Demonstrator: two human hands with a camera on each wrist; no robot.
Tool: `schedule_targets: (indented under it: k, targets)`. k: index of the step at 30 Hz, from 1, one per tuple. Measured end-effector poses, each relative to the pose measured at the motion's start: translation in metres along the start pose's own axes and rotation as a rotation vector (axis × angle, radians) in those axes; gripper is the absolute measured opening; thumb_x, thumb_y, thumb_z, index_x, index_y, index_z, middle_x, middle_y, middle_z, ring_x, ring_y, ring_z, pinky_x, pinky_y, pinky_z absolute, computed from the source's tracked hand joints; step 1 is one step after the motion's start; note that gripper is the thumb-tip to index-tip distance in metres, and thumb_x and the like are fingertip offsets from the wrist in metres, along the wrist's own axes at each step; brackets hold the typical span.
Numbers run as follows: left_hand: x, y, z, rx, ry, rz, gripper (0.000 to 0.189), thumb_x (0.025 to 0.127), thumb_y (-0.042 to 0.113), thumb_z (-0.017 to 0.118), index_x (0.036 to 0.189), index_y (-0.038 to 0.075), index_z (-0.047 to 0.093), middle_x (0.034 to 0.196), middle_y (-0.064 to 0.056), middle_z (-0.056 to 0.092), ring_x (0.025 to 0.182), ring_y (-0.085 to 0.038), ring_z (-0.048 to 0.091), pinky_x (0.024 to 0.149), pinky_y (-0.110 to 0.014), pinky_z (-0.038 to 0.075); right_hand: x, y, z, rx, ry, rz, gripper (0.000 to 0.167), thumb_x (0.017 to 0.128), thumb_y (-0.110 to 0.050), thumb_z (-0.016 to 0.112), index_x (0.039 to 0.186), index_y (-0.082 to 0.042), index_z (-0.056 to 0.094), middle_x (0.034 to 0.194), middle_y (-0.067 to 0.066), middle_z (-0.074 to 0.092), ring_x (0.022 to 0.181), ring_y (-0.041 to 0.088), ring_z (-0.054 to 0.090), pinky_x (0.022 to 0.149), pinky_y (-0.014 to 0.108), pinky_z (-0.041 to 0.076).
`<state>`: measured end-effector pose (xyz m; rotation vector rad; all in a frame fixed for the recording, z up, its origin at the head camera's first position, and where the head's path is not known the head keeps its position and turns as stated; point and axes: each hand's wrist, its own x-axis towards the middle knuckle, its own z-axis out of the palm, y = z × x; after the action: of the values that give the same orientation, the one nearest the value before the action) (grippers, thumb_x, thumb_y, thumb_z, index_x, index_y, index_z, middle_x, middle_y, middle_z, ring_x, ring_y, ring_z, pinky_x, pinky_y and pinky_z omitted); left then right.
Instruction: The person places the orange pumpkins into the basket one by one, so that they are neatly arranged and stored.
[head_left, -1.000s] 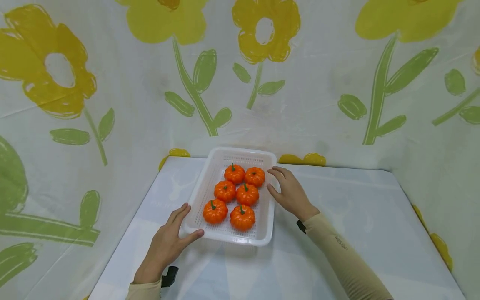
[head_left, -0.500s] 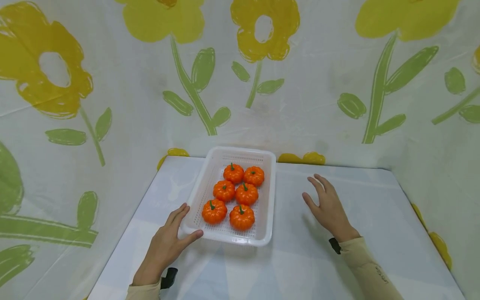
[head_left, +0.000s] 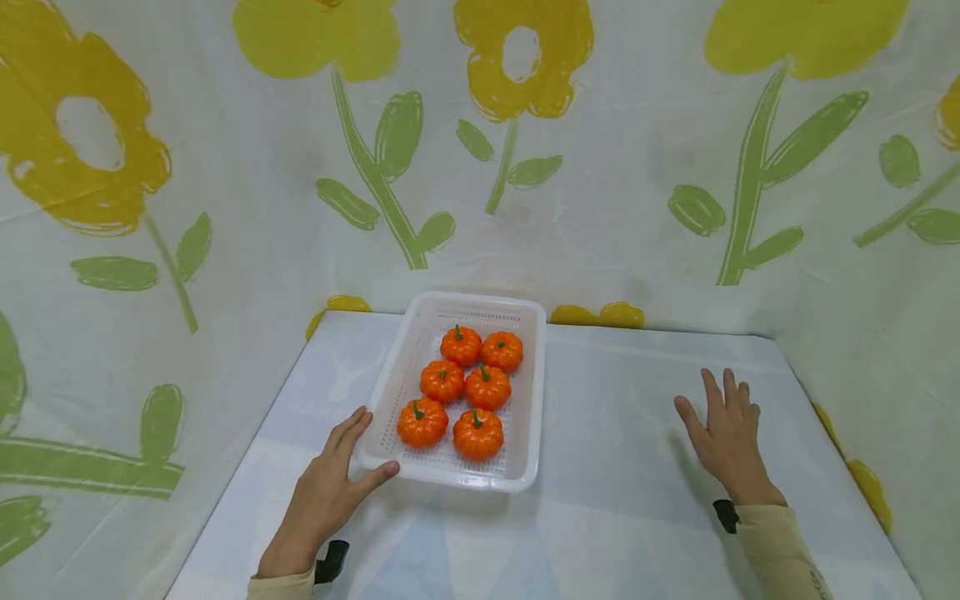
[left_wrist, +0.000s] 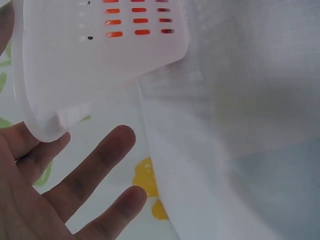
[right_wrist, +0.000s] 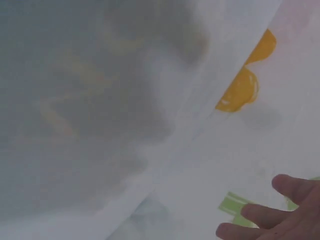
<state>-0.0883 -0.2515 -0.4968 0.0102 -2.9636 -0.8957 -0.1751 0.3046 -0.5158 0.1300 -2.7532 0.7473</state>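
A white plastic basket (head_left: pixel 534 417) with slotted walls holds several small orange pumpkins (head_left: pixel 477 434) with green stems. My left hand (head_left: pixel 322 492) is at the basket's near left corner, thumb along the near rim and fingers along the left side. In the left wrist view, two fingers of the left hand (left_wrist: pixel 75 185) meet the rim of the basket (left_wrist: pixel 60 95), while the others extend straight beside it. Well to the right of the basket, my right hand (head_left: pixel 727 442) hovers over the table with fingers spread, holding nothing. The right wrist view shows part of the right hand (right_wrist: pixel 285 215).
The basket stands on a pale table (head_left: pixel 622 500), towards its back left. A white curtain (head_left: pixel 615 167) printed with yellow flowers and green leaves hangs behind the table and down both sides.
My right hand has left the basket's right rim and moved far to the right, its fingers spreading. The left hand stays at the basket's corner; basket and pumpkins keep their places.
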Motion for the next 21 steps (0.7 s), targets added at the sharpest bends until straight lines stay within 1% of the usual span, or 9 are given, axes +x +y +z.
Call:
schedule_targets:
  k: [2,4,8,10,12,15,19,21]
  targets:
    - [0.001,0.000,0.001,-0.011,-0.001,0.000,0.097,0.086,0.071,0.065,0.160,0.017,0.032,0.167,-0.001,0.025,0.137,-0.042,0.046,0.101,-0.069,0.042,-0.002,0.006,0.000,-0.025,-0.019,0.032,0.075,0.107,-0.046,0.043,0.156,0.007,0.022,0.157,0.045,0.006,0.141,0.068,0.000,0.108,0.081,-0.002]
    - [0.001,-0.001,0.003,-0.022,0.002,0.002,0.097,0.085,0.071,0.065,0.160,0.018,0.032,0.167,-0.001,0.024,0.141,-0.040,0.041,0.103,-0.069,0.041,-0.004,0.009,0.001,-0.036,-0.037,0.047,0.076,0.107,-0.047,0.042,0.157,0.007,0.020,0.157,0.045,0.005,0.140,0.069,0.000,0.106,0.082,-0.003]
    - [-0.001,-0.003,0.009,-0.037,0.029,0.020,0.095,0.087,0.067,0.067,0.160,0.017,0.031,0.167,-0.001,0.023,0.147,-0.037,0.033,0.107,-0.069,0.036,-0.007,0.013,0.002,-0.035,-0.066,0.061,0.078,0.107,-0.049,0.042,0.158,0.005,0.016,0.158,0.044,0.000,0.141,0.068,-0.003,0.106,0.082,-0.006]
    - [-0.002,-0.004,0.011,-0.032,0.042,0.030,0.094,0.089,0.065,0.067,0.160,0.015,0.031,0.167,-0.003,0.023,0.147,-0.038,0.031,0.109,-0.068,0.034,-0.008,0.013,0.003,-0.034,-0.076,0.064,0.079,0.107,-0.049,0.041,0.159,0.005,0.015,0.158,0.043,-0.002,0.141,0.067,-0.005,0.106,0.081,-0.008]
    - [-0.004,-0.004,0.011,-0.006,0.059,0.052,0.094,0.089,0.064,0.067,0.160,0.013,0.032,0.167,-0.006,0.025,0.146,-0.039,0.032,0.110,-0.067,0.033,-0.008,0.012,0.003,-0.034,-0.075,0.064,0.079,0.107,-0.049,0.042,0.158,0.005,0.015,0.158,0.043,-0.002,0.141,0.067,-0.006,0.106,0.081,-0.008]
    - [-0.005,-0.003,0.007,0.072,0.118,0.122,0.095,0.089,0.063,0.068,0.158,0.008,0.034,0.163,-0.012,0.033,0.142,-0.040,0.039,0.109,-0.064,0.037,-0.008,0.010,0.003,-0.032,-0.076,0.064,0.079,0.107,-0.049,0.041,0.159,0.004,0.015,0.159,0.042,-0.003,0.142,0.065,-0.008,0.106,0.081,-0.009]
    - [-0.005,0.001,-0.001,0.194,0.245,0.263,0.093,0.086,0.057,0.074,0.154,0.003,0.040,0.156,-0.017,0.043,0.136,-0.040,0.047,0.107,-0.059,0.042,-0.010,0.008,0.005,-0.033,-0.070,0.073,0.079,0.107,-0.049,0.041,0.159,0.003,0.015,0.160,0.041,-0.003,0.143,0.064,-0.007,0.107,0.081,-0.008]
    - [-0.005,0.005,-0.005,0.241,0.292,0.317,0.092,0.086,0.056,0.075,0.153,0.003,0.042,0.154,-0.017,0.046,0.134,-0.039,0.048,0.107,-0.057,0.042,-0.011,0.008,0.007,-0.033,-0.065,0.082,0.078,0.107,-0.050,0.041,0.159,0.003,0.015,0.160,0.040,-0.002,0.143,0.065,-0.005,0.107,0.081,-0.007]
